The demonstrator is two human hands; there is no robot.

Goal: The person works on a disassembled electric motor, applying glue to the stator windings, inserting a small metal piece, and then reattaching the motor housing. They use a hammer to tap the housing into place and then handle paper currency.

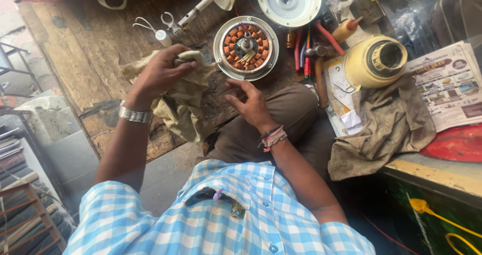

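a small repair workshop

you're sitting at a scarred wooden worktop [95,59] in a repair workshop. an opened fan motor with copper windings [245,47] lies before you, its white cover [288,3] and a cream housing [375,61] nearby, with red-handled tools [306,51], greasy rags [386,124] and old newspaper [449,84] around.

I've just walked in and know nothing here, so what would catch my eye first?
Probably the round motor core with copper-orange coils, on the wooden bench straight ahead. The left hand pinches a grubby cloth just left of it; the right hand hovers open below it. A cream housing sits right.
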